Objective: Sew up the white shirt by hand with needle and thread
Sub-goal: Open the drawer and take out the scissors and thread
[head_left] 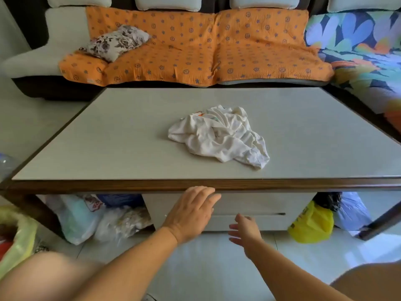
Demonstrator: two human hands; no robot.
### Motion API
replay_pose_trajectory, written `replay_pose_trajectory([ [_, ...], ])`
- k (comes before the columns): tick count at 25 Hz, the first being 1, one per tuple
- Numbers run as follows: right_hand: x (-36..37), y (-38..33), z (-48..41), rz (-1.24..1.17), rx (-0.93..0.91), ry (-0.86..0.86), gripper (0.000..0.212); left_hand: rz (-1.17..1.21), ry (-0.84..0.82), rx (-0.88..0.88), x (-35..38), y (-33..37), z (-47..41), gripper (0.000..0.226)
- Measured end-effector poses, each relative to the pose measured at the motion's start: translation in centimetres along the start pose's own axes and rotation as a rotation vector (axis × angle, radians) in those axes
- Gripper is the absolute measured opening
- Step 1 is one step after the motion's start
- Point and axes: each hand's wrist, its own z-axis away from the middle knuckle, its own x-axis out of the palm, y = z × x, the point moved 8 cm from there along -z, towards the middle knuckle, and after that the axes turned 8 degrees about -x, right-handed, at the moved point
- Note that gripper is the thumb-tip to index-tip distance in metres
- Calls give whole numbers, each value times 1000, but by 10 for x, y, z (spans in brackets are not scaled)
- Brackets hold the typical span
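Left hand (191, 211), right hand (245, 232) wide, empty by closed drawer (256, 203); white shirt (219, 137) atop table (104, 140)

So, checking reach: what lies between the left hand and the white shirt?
Head view: from left hand to white shirt, only the table edge and bare top.

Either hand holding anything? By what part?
Nothing held: left hand and right hand both open by the drawer front; white shirt lies untouched on the table.

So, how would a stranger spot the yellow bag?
Find the low table before the orange-covered sofa. Under its right end, beside the drawers, sits the yellow bag: solid bright yellow, unlike the black bag and pale blue bag behind it.
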Motion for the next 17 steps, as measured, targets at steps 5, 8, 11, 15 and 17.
replay_pose_trajectory([
  [5, 19, 9, -21, -412, 229, -97, 25, -50, -12, 0, 8, 0, 11, 52],
  [8, 23, 7, -21, -479, 269, -87, 28, -98, -33, -42, 6, -10, 15, 54],
  [11, 27, 13, -24, -565, 326, -70, 27, -127, -44, -50, 2, -9, 13, 53],
  [15, 24, 26, -18, -654, 394, -24, 47, -113, -32, -65, -7, -11, 9, 51],
  [17, 19, 28, -12, -607, 393, -18, 50, -102, -28, -67, -6, -16, 8, 48],
])
